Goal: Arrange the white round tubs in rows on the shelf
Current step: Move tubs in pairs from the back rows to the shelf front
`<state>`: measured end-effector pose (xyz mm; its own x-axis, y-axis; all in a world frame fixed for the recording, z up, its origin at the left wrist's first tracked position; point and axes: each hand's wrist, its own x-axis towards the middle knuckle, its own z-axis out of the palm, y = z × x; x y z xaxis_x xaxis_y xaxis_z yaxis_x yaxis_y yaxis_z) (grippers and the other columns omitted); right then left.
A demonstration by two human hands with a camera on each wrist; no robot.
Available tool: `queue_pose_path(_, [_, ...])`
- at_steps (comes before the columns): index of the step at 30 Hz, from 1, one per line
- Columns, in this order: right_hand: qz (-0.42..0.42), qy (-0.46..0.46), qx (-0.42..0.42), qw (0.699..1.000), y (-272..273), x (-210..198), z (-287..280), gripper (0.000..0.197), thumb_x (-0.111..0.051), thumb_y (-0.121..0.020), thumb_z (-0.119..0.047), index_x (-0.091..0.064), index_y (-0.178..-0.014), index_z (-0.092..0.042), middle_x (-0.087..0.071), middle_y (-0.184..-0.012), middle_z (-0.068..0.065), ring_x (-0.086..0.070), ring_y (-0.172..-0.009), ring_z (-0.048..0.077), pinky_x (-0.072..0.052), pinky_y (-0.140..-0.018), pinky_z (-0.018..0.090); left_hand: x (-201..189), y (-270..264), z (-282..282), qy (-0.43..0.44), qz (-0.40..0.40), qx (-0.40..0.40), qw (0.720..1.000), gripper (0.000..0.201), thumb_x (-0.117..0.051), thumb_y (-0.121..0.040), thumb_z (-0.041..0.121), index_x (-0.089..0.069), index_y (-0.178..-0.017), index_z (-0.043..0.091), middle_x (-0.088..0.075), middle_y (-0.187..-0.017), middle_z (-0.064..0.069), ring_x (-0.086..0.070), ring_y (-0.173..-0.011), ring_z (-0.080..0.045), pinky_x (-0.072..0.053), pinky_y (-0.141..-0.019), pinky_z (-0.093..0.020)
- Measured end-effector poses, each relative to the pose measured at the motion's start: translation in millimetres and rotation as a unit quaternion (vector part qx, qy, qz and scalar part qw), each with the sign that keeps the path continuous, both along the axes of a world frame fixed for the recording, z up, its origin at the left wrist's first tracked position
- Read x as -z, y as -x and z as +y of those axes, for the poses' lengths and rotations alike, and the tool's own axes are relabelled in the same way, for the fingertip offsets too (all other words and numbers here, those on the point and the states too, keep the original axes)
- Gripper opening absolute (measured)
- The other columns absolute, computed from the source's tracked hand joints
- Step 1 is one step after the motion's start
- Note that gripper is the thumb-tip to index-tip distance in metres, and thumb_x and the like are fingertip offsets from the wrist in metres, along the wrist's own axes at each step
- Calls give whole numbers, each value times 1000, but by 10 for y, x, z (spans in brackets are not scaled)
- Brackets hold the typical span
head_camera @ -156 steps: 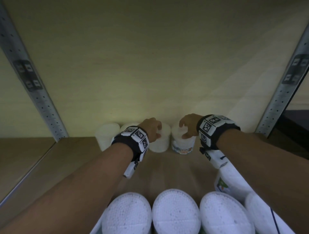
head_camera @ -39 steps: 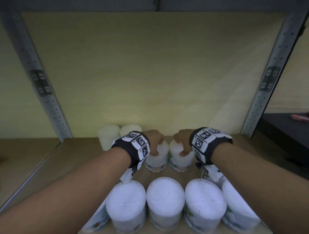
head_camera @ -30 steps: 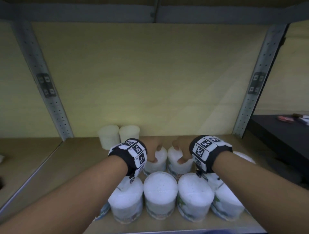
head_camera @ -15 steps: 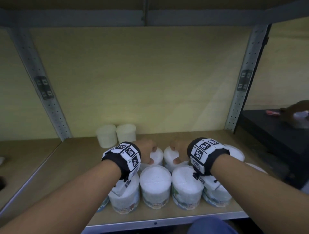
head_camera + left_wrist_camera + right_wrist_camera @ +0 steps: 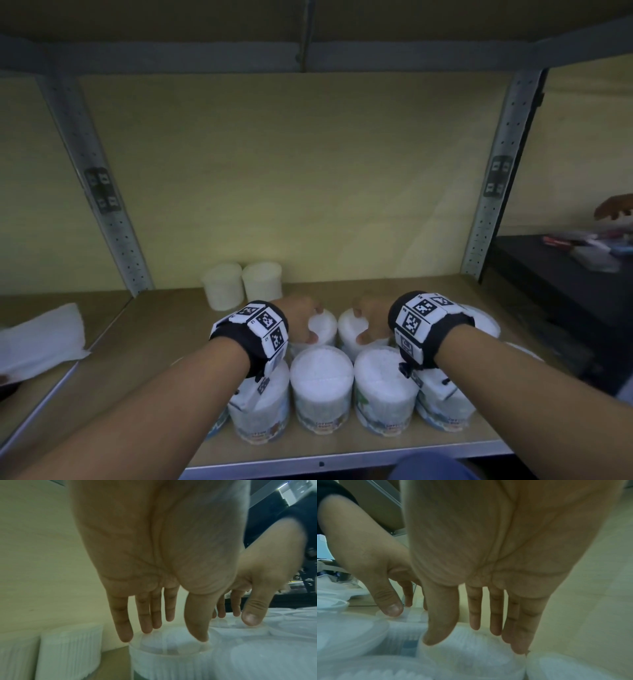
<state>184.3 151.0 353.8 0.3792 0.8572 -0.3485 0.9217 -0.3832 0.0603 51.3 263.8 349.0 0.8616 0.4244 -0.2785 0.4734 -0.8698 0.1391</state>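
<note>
Not much to actually read here; the front-row tubs [image 5: 321, 387] have printed labels low on their sides with a line that looks like "COTTON" something, but it's too blurry to be sure; the wristbands [image 5: 265, 323] carry black-and-white square code markers, no letters I can make out; the upright post's dark sticker [image 5: 495, 180] has tiny unreadable marks.

Left hand [image 5: 298, 317] and right hand [image 5: 371, 317]: each grip atop one second-row tub; front-row tubs [image 5: 322, 387] nearer; shelf [image 5: 154, 329] beneath.
</note>
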Motion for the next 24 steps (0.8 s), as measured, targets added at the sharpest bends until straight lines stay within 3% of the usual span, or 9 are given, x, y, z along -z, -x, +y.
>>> queue_pose_path(3, [39,-30,9,999,-20,-29,-4,55,-61,-91,-33,-45,-135,-4,-49,-137,12,-51,-123,28,-43,-100,34,-22,21,30,0,-22,-8,1000,59,-61,-90,27,-37,-141,13,-46,-141,-8,-50,-124,-25,-43,-100,-32])
queue_pose_path(10, [47,-57,9,997,-29,-110,166,52,-56,-89,-41,-57,-126,-3,-61,-126,12,-60,-114,29,-50,-99,40,-161,155,324,-19,-32,-43,998,61,-59,-91,34,-38,-143,9,-43,-142,-8,-47,-127,-24,-41,-102,-31])
queue_pose_path(14, [79,-101,2,992,10,-170,349,38,-60,-89,-34,-60,-112,-4,-60,-110,9,-59,-105,26,-48,-85,31,-229,322,592,-28,-28,-67,997,58,-56,-92,36,-36,-143,15,-38,-146,-5,-43,-131,-21,-37,-106,-28])
queue_pose_path(18, [79,-123,-10,989,66,-227,627,37,-59,-90,-30,-61,-118,-5,-61,-122,10,-59,-110,26,-50,-93,35,-273,497,914,-39,-10,-106,994,59,-54,-94,37,-34,-144,14,-37,-147,-7,-43,-131,-23,-37,-109,-31])
queue_pose_path(24, [78,-138,-26,987,151,-212,1188,38,-57,-92,-24,-53,-128,-11,-52,-132,9,-54,-117,26,-46,-96,32,-190,761,1388,-55,1,-167,984,59,-53,-95,36,-33,-145,12,-36,-148,-8,-39,-134,-24,-33,-111,-30])
